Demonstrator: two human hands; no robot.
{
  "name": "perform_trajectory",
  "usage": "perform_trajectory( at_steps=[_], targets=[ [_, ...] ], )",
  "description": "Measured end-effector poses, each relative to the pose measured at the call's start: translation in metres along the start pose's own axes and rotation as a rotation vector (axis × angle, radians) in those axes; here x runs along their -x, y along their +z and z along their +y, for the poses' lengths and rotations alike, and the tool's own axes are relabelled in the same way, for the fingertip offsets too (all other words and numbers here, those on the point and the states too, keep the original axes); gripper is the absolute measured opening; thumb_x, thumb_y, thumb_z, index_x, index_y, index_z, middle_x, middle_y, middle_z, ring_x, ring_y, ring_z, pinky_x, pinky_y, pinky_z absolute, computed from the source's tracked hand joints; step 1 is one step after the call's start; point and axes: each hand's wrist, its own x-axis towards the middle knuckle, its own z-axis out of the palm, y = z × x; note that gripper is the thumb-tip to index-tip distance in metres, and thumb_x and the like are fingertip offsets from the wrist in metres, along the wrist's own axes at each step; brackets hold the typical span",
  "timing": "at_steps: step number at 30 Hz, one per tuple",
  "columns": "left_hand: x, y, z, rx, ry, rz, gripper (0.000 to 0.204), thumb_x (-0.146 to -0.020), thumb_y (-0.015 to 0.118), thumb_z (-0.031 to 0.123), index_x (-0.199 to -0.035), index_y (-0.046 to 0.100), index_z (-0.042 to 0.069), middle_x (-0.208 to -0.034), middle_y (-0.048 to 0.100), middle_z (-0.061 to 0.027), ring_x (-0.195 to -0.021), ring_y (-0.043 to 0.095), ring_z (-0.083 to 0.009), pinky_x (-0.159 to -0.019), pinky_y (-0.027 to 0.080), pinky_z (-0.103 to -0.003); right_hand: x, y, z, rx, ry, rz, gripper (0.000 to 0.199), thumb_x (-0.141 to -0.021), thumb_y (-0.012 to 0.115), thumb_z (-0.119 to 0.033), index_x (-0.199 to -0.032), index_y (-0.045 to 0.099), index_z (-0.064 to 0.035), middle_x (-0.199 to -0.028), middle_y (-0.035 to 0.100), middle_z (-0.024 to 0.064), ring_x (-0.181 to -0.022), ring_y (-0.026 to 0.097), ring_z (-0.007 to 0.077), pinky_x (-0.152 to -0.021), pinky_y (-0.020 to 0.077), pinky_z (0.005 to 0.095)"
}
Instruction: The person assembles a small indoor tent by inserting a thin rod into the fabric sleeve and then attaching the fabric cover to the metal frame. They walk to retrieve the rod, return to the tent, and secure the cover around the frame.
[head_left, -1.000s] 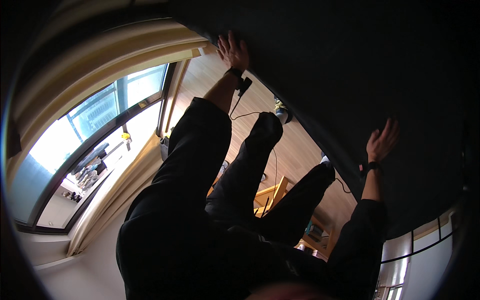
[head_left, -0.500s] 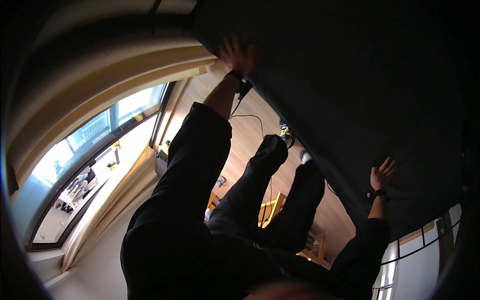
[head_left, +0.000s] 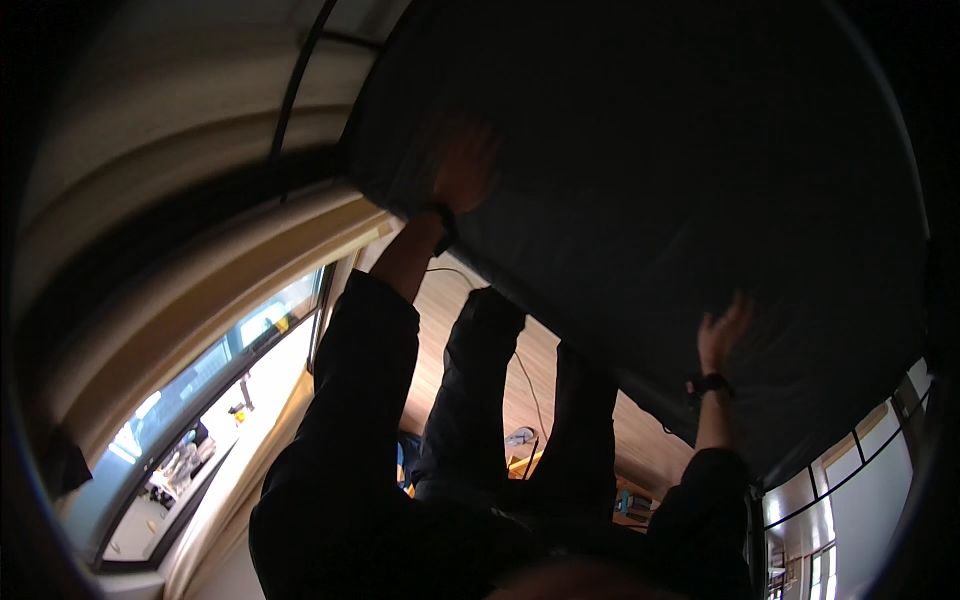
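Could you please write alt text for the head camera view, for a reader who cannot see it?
Both of the person's hands press flat on a large dark sheet: left hand near its edge, right hand lower. Dark sleeves and trouser legs stand over a wooden floor; bright windows lie to the left.

Two hands are raised: the left hand (head_left: 465,165) and the right hand (head_left: 722,335), both against one dark sheet (head_left: 650,180). Two wrist bands show, one per arm. Two legs in dark trousers. One cable (head_left: 525,385) crosses the wooden floor (head_left: 440,310).
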Motion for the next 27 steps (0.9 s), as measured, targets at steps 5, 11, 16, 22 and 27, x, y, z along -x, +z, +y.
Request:
perform_trajectory(
  at_steps=[5,11,16,22,27],
  targets=[
    [-0.097,-0.014,0.070,0.191,0.161,0.114,0.061,-0.100,0.062,0.033,-0.156,0.044,0.015,-0.166,0.034,-0.0182,-0.152,0.034,-0.0391,-0.124,0.028,-0.059,-0.119,0.041,-0.158,-0.291,-0.401,0.005,0.076,-0.091,0.071,-0.011,-0.159,0.037,-0.0121,-0.162,0.037,0.0206,-0.148,0.038,0.0420,-0.120,0.0351,0.0588],
    [-0.146,-0.025,0.094,0.187,-0.082,0.173,0.062,-0.102,0.057,0.037,-0.160,0.040,0.024,-0.170,0.026,-0.0172,-0.154,0.029,-0.0404,-0.124,0.023,-0.063,-0.253,0.040,-0.184,-0.128,-0.350,0.083,0.057,-0.101,0.063,-0.028,-0.154,0.047,-0.0176,-0.162,0.042,0.0115,-0.150,0.039,0.0343,-0.123,0.0314,0.0560],
    [-0.165,-0.031,0.077,0.106,-0.250,0.105,0.066,-0.102,0.053,0.041,-0.162,0.034,0.022,-0.171,0.023,-0.0186,-0.156,0.024,-0.0416,-0.125,0.020,-0.063,-0.309,0.001,-0.007,0.110,0.257,0.205,0.050,-0.105,0.056,-0.035,-0.151,0.051,-0.0144,-0.156,0.047,0.0136,-0.141,0.046,0.0328,-0.119,0.0364,0.0527],
    [-0.279,-0.045,0.104,0.329,-0.323,0.396,0.063,-0.104,0.048,0.040,-0.159,0.035,0.012,-0.170,0.023,-0.0215,-0.155,0.024,-0.0442,-0.125,0.020,-0.063,-0.323,-0.046,0.073,0.311,0.603,0.203,0.058,-0.103,0.062,-0.027,-0.154,0.045,-0.0053,-0.157,0.045,0.0164,-0.142,0.045,0.0332,-0.120,0.0356,0.0512],
    [-0.319,-0.040,0.115,0.172,-0.527,0.327,0.063,-0.104,0.045,0.042,-0.159,0.035,0.015,-0.170,0.024,-0.0210,-0.156,0.023,-0.0444,-0.124,0.019,-0.065,-0.418,-0.017,-0.106,-0.051,-0.263,0.087,0.063,-0.099,0.066,-0.024,-0.156,0.045,-0.0115,-0.166,0.036,0.0130,-0.155,0.030,0.0331,-0.128,0.0237,0.0521]
  ],
)
